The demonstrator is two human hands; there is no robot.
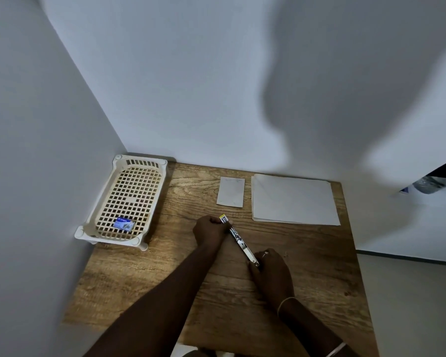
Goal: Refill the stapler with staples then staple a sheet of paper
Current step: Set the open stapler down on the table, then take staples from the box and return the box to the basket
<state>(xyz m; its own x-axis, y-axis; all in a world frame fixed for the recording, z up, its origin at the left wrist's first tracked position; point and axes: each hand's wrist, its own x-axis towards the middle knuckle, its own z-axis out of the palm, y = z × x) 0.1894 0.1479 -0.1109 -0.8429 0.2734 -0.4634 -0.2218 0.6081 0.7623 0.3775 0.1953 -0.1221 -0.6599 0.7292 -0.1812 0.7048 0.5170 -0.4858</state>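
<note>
A: What sits at the far left?

B: A plastic basket in the corner of the surface, with 1 small blue staple box inside, near its front wall.

A: And the stapler?

B: The stapler is opened out long and held just above the middle of the surface. The left hand is closed around its far end; the right hand pinches the near end. It looks like stiff, light metal, probably slick, so I'd grip both ends firmly, away from the channel.

A: Any staples loaded?

B: Too small to tell.

A: Further right?

B: 1 small card, then a stack of paper, thin and floppy, best lifted by an edge.
</note>
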